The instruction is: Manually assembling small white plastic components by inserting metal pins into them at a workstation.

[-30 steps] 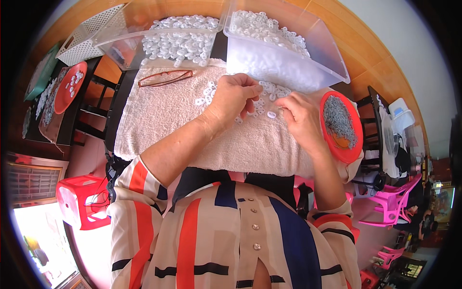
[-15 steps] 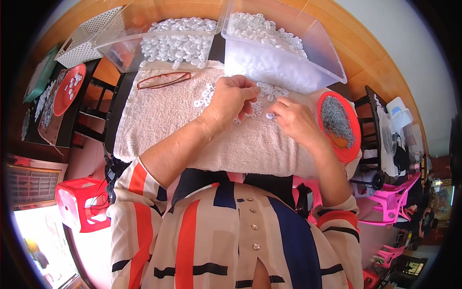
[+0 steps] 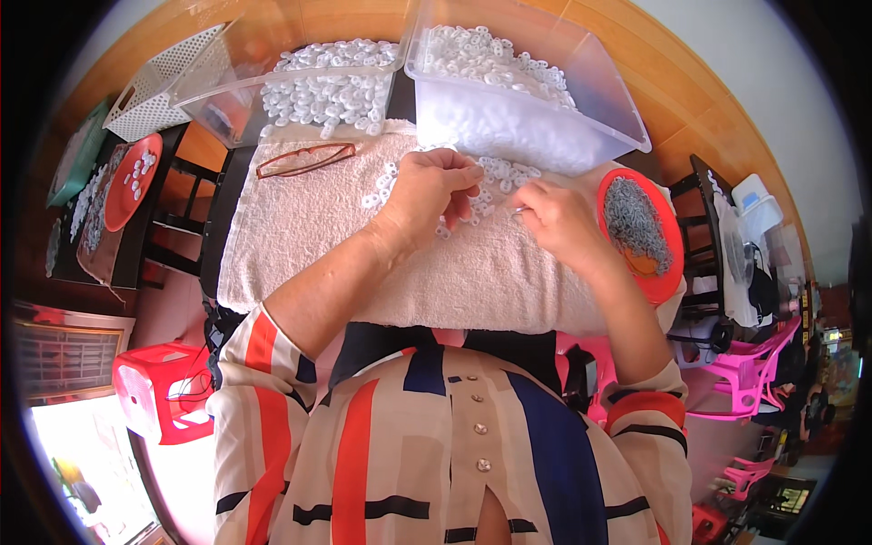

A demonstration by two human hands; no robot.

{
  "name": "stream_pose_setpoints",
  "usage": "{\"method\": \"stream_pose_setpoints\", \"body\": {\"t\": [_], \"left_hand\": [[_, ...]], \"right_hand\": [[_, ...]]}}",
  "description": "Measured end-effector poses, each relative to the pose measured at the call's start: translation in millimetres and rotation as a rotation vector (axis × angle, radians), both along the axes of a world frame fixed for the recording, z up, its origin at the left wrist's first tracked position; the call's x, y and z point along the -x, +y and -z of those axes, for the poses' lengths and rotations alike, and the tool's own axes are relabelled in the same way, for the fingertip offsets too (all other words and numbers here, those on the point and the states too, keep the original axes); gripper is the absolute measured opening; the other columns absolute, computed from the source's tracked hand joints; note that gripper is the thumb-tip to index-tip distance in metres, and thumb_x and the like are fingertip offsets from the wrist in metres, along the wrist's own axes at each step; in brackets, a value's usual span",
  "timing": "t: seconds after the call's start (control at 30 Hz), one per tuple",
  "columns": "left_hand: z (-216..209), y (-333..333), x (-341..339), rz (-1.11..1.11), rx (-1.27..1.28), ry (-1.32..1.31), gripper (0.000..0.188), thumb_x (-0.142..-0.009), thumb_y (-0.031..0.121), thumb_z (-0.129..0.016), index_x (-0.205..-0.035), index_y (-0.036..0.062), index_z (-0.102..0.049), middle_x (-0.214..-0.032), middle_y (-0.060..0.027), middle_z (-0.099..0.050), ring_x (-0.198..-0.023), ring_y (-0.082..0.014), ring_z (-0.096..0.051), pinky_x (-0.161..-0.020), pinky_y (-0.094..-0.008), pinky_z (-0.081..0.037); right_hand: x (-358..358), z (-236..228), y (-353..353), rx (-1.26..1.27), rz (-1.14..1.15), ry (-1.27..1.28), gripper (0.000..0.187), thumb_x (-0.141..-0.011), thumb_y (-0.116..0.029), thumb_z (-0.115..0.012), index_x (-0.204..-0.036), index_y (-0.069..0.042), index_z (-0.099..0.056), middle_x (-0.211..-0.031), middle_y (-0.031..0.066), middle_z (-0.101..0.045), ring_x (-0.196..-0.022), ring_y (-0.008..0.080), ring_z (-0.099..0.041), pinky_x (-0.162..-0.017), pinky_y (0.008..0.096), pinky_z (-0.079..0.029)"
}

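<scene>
Your right hand [image 3: 556, 218] pinches a piece [image 3: 519, 212], mostly hidden; left hand [image 3: 430, 188] curled, can't tell on what, white pieces [image 3: 509, 171] around it.

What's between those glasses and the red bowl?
In the head view: small white pieces on the towel, plus the left hand and the right hand.

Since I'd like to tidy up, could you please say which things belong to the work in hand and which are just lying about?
Seemingly in use:
small piece in the right hand
loose white oval pieces
pale towel
left clear bin
right clear bin
red bowl of small grey parts

Seemingly lying about:
brown eyeglasses
red plastic stool
pink chair
</scene>
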State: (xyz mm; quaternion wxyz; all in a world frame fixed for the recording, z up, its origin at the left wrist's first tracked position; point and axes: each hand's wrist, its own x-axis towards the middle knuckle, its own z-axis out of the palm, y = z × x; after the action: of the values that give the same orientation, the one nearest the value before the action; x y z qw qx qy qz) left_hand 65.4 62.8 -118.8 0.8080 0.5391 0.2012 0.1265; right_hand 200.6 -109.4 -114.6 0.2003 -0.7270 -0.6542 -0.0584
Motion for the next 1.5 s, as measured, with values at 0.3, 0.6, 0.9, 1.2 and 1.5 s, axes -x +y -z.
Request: {"method": "stream_pose_setpoints", "body": {"t": [0.3, 0.6, 0.9, 1.2, 1.5], "left_hand": [[-2, 0, 1, 0.027, 0.065, 0.024, 0.014, -0.090, 0.010, -0.062, -0.086, -0.0030, -0.059, -0.071, -0.0083, -0.060, -0.049, -0.0144, -0.055, -0.039, -0.0252, -0.038], [-3, -1, 2, 0.053, 0.104, 0.015, 0.015, -0.090, 0.011, -0.062, -0.088, -0.0027, -0.059, -0.073, -0.0086, -0.060, -0.053, -0.0149, -0.056, -0.040, -0.0257, -0.040], [-1, -2, 2, -0.016, 0.144, -0.061, 0.015, -0.090, 0.013, -0.064, -0.087, -0.0005, -0.059, -0.074, -0.0074, -0.061, -0.054, -0.0141, -0.057, -0.041, -0.0256, -0.041], [-3, -5, 1, -0.109, -0.040, -0.066, 0.013, -0.089, 0.012, -0.065, -0.086, -0.0001, -0.060, -0.071, -0.0047, -0.061, -0.052, -0.0101, -0.056, -0.040, -0.0233, -0.041], [-2, -10, 3, -0.086, -0.214, -0.079, 0.013, -0.090, 0.011, -0.063, -0.087, -0.0008, -0.060, -0.070, -0.0033, -0.060, -0.053, -0.0079, -0.054, -0.040, -0.0221, -0.040]], "right_hand": [[4, -5, -17, 0.003, 0.181, 0.201, 0.006, -0.079, 0.001, -0.059, -0.084, -0.001, -0.057, -0.079, 0.0138, -0.060, -0.070, 0.0296, -0.061, -0.064, 0.0372, -0.046], [14, -5, 0, -0.189, 0.177, 0.362, 0.010, -0.083, -0.003, -0.063, -0.093, -0.001, -0.061, -0.077, 0.0055, -0.061, -0.070, 0.0167, -0.060, -0.061, 0.0288, -0.044], [33, -16, 36, -0.330, 0.331, 1.392, 0.011, -0.088, -0.009, -0.061, -0.094, 0.000, -0.062, -0.081, 0.0048, -0.064, -0.068, 0.0131, -0.060, -0.061, 0.0237, -0.042], [37, -14, 41, -0.356, 0.306, 1.432, 0.011, -0.088, -0.010, -0.059, -0.094, -0.001, -0.061, -0.081, 0.0058, -0.064, -0.067, 0.0142, -0.061, -0.060, 0.0245, -0.043], [39, -12, 41, -0.340, 0.261, 1.364, 0.011, -0.089, -0.010, -0.060, -0.095, -0.001, -0.061, -0.081, 0.0051, -0.065, -0.068, 0.0140, -0.061, -0.060, 0.0248, -0.044]]}}
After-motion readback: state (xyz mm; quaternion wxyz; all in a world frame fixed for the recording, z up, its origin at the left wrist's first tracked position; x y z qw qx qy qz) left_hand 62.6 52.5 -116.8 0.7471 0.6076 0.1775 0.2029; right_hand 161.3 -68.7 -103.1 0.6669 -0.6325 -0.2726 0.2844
